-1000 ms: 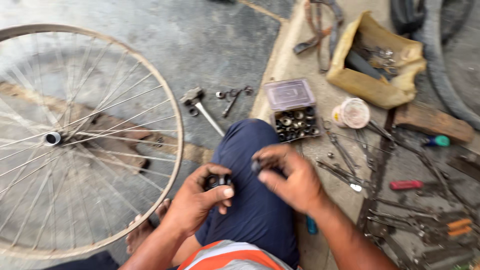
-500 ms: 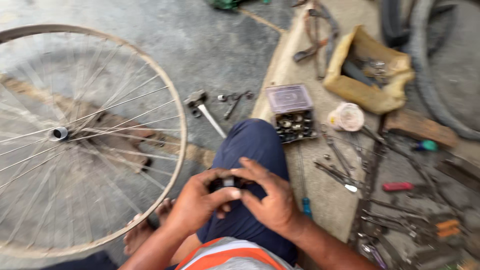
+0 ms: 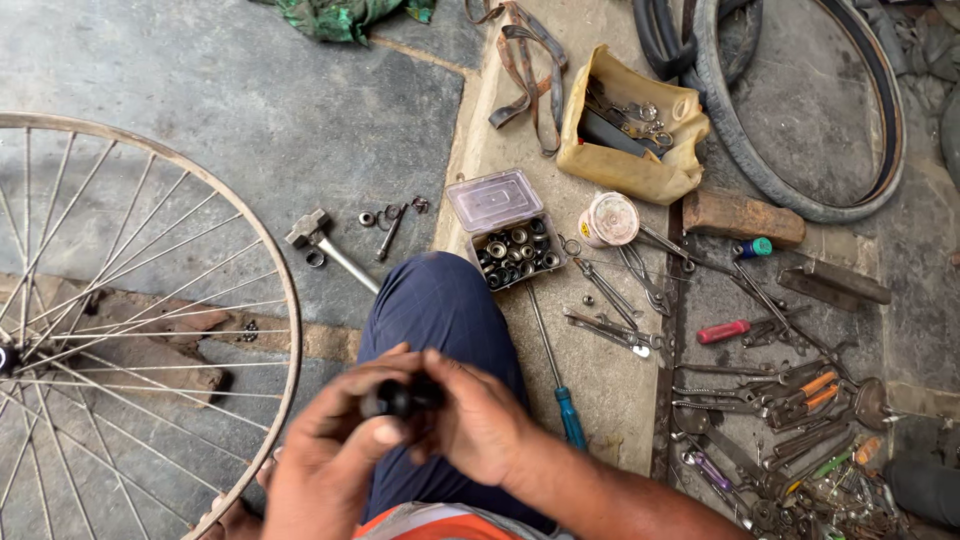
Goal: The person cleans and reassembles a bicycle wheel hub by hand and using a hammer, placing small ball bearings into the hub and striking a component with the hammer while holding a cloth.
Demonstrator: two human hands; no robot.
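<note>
Black hub part (image 3: 400, 398) clamped between 2 hands, left (image 3: 335, 455) and right (image 3: 480, 425), together above blue-trousered knee (image 3: 440, 310); spoked wheel (image 3: 140, 330) just left.

The ground was grey, stained concrete (image 3: 250, 120) under flat daylight, with a raised paler slab (image 3: 590, 370) running up the middle, its edge worn. A crumpled green cloth (image 3: 340, 15) lay at the top. A black tyre (image 3: 800, 110) rested on the concrete at upper right, and a rusty brick (image 3: 742, 215) sat near it. Brown broken stone pieces (image 3: 150, 340) lay at left.
</note>
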